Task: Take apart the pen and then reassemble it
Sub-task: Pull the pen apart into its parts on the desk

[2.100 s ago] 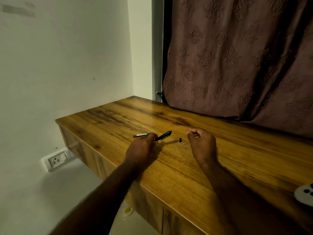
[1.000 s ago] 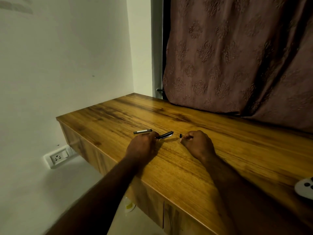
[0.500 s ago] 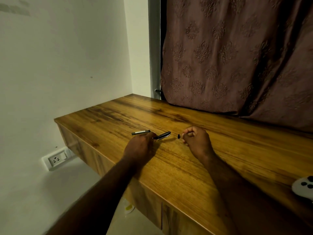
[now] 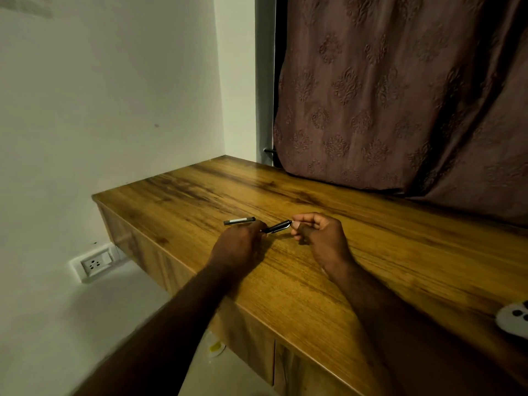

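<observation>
Right hand moves in, pinching the pen barrel tip; left hand grips its base. Looks light and slick, so hold both ends.

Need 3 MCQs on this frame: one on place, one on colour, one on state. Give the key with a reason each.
1. The loose pen piece lies:
A) on the table, just beyond the left hand
B) inside a cup
C) on a chair

2. The pen section held between the hands is:
A) red
B) black
C) yellow

3. The right hand:
A) lies flat on the table
B) pinches at the pen section's end
C) hangs below the table edge

Key:
1 A, it rests on the wood past the left knuckles.
2 B, its body and clip look black.
3 B, its curled fingertips meet at the section's far end.
</observation>
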A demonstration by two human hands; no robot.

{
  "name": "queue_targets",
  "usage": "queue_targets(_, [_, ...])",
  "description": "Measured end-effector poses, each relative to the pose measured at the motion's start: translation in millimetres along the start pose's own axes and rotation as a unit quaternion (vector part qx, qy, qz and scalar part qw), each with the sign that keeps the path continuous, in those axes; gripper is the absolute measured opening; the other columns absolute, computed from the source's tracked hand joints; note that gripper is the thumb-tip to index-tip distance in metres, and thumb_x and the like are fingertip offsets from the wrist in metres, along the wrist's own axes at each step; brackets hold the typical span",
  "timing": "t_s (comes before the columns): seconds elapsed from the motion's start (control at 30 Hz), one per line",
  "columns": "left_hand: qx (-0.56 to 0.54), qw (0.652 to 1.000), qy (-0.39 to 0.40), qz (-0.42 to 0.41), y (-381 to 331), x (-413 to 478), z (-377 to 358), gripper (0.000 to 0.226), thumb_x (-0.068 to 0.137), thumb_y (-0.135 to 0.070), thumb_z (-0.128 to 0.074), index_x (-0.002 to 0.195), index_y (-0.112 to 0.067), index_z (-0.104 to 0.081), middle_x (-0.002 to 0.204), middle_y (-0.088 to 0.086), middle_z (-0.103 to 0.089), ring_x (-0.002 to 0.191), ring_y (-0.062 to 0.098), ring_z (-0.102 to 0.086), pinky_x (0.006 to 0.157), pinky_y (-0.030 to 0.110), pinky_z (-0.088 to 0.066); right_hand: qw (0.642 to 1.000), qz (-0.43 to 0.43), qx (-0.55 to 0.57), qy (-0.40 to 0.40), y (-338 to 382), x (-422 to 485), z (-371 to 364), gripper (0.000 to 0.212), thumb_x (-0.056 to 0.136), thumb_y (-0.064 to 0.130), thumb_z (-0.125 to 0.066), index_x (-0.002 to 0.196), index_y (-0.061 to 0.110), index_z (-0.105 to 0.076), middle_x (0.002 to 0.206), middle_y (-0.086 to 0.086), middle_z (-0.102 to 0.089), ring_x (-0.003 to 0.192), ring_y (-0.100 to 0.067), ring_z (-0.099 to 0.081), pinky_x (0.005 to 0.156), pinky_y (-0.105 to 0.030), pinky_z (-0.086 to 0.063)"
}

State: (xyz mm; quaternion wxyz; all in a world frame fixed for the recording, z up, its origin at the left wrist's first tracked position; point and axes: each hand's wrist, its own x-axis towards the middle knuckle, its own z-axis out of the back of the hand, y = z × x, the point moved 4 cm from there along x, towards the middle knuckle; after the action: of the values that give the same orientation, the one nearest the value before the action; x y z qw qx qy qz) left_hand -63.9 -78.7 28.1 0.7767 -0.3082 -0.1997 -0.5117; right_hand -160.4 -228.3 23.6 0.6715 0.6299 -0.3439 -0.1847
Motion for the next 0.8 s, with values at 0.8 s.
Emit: queue_targets(0.8, [0.001,1.000,-0.008,0.008,4.1,0.0,-2.2,0.023,0.092,-0.037,-0.055,0.105,-0.021,-0.064,0.085,0.005,-0.070,0.075,0.025,-0.065,0.060,0.035,-0.050,0.999,-0.014,0.000,0.033,0.7,-2.8,-2.7,0.009,0.091,-0.002,-0.058,0.092,0.002,-0.067,0.073,-0.009,-0.066,0.057,-0.013,-0.056,0.050,-0.021,-0.047])
